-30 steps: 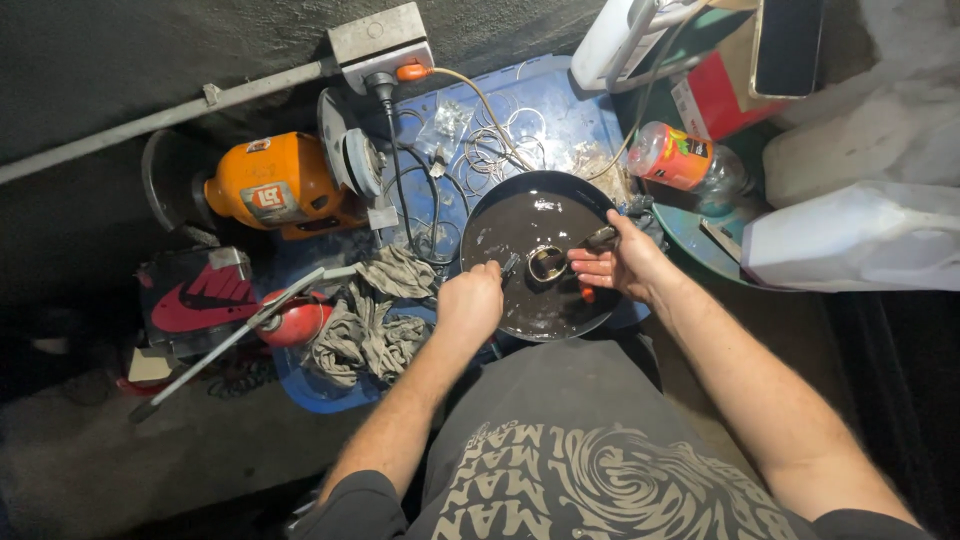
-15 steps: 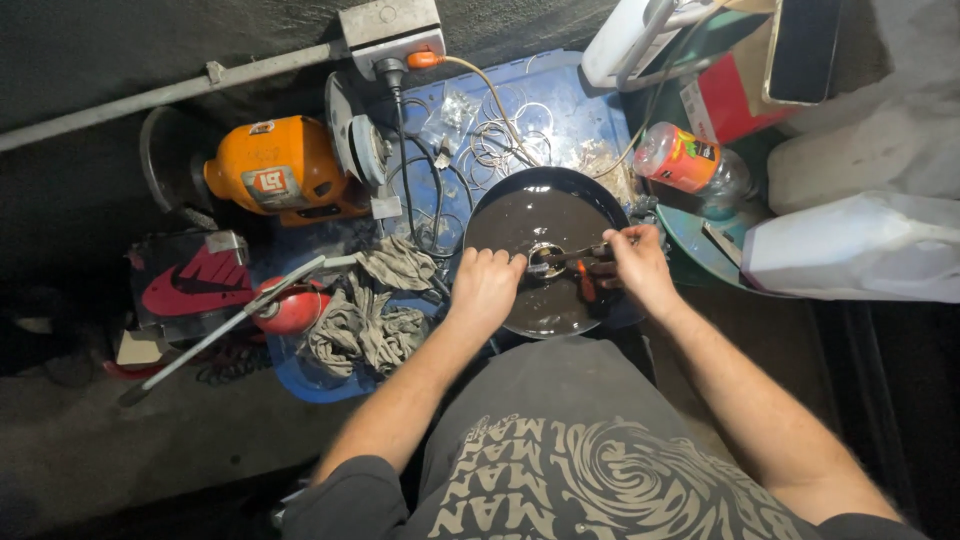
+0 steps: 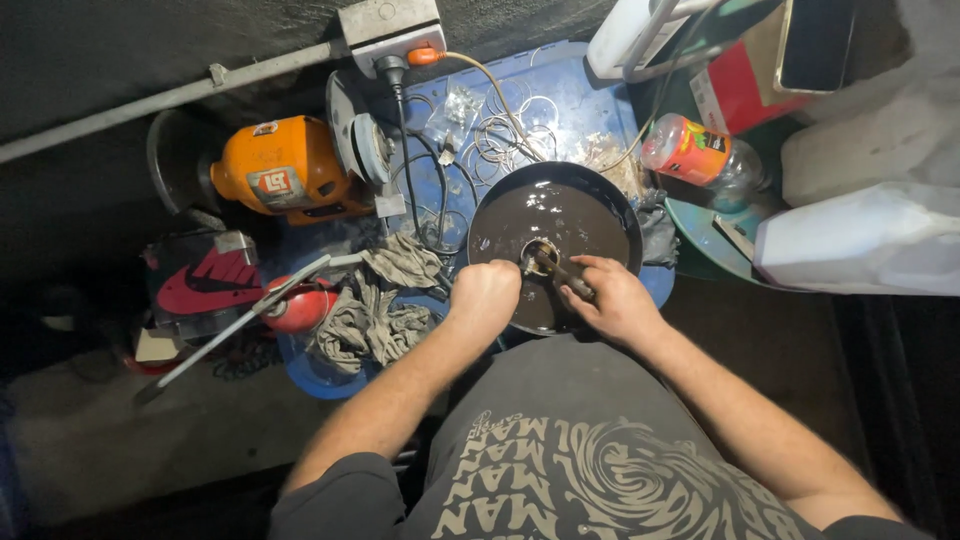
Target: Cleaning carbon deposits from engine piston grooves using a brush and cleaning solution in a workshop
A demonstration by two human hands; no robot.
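Your hands have drawn closer together since the earlier frames: your right hand has slid in from the pan's right edge toward its near middle, and your left hand has moved up to meet it at the rim. You now work over the round black pan, which holds dark, murky liquid and sits on the blue tray just ahead of your lap. Your left hand is curled into a loose fist at the pan's near-left rim, fingers pressed together around the small metal ring part, which lies in the liquid near the pan's centre. Your right hand is closed around a slim dark tool, gripping its handle with the tip pointing up-left into the ring part. Whether the tip touches the part's inside or its edge, you cannot tell from here.

Left of the pan lie grey rags, and beside them a red oil can with a long spout. Farther back stands the orange bench grinder. To the right of the pan you have a plastic bottle on its side and a white jerrycan
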